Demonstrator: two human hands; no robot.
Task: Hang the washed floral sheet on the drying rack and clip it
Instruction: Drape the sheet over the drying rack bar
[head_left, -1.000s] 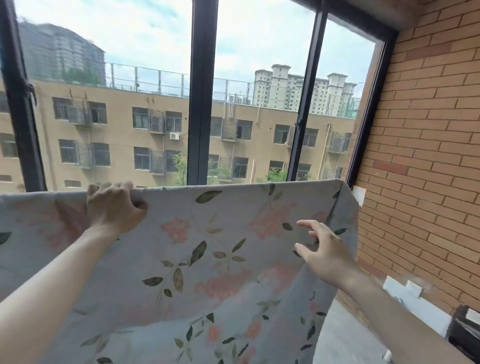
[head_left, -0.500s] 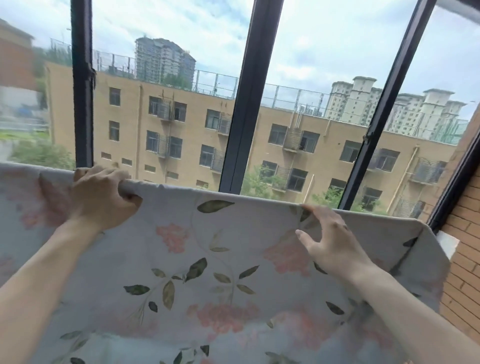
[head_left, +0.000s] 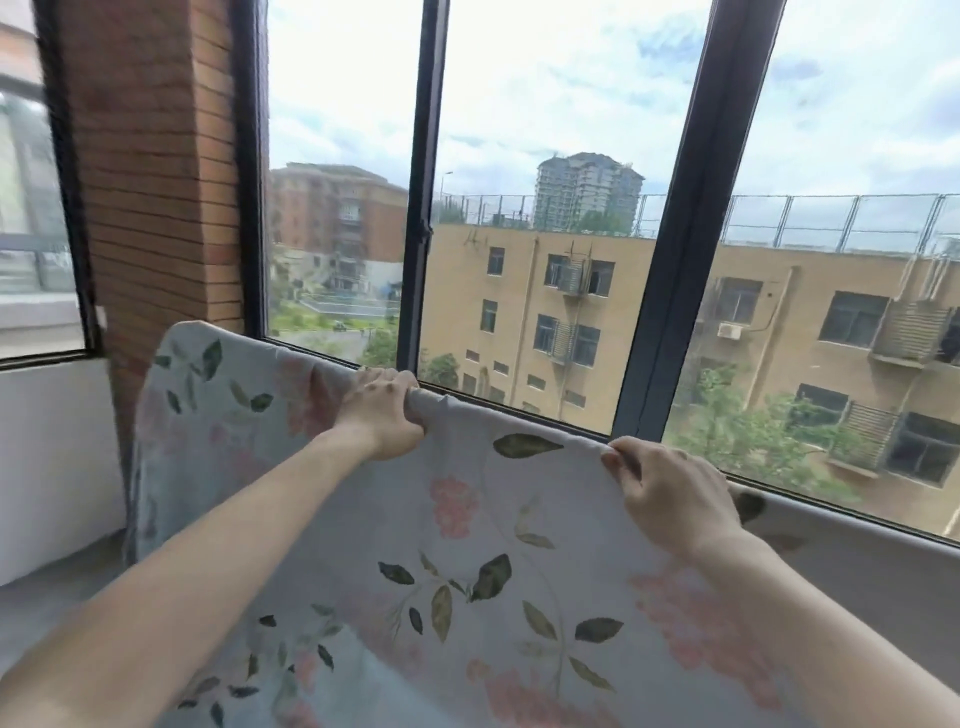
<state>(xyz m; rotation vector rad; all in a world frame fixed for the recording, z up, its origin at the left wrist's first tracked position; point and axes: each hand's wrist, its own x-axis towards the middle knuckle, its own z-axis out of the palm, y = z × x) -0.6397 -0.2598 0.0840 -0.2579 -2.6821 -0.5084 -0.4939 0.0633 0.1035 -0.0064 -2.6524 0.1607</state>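
The floral sheet, pale with pink flowers and dark green leaves, hangs draped over a rail that it hides, filling the lower half of the view. My left hand grips the sheet's top fold, fingers curled over the edge. To the right, my right hand pinches the top fold with curled fingers. The sheet's left end rounds over and drops down. No clips are in view.
Large windows with dark frames stand right behind the sheet, with buildings outside. A brick pillar rises at the left, above a white low wall. Grey floor shows at the lower left.
The view has swung left, bringing the brick pillar and the sheet's left end into sight. My right hand has gone from an open reach to pinching the top fold. My left hand keeps its grip.
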